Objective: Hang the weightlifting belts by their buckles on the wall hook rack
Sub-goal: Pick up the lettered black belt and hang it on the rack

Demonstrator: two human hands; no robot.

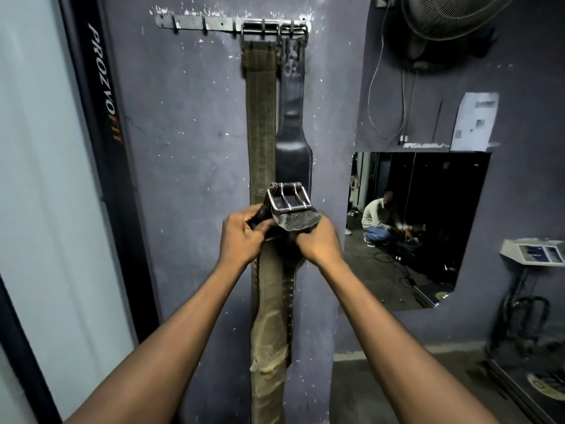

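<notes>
A metal hook rack [195,23] is fixed high on the purple wall. Two belts hang from its right hooks by their buckles: an olive-brown belt [261,123] and, right of it, a black leather belt [293,117]. Below them, at chest height, I hold a third belt with a steel double-prong buckle [287,198] pointing up. My left hand [243,237] grips its left side and my right hand [318,241] grips its right side under the worn leather end [298,223]. The rest of this belt is hidden behind my hands.
The rack's left hooks [175,26] are bare. A black frame with lettering [105,87] stands at the left. On the right, a mirror [428,215] shows a crouching person. A wall fan [452,13], hanging cables [382,87] and a small device [532,250] are at right.
</notes>
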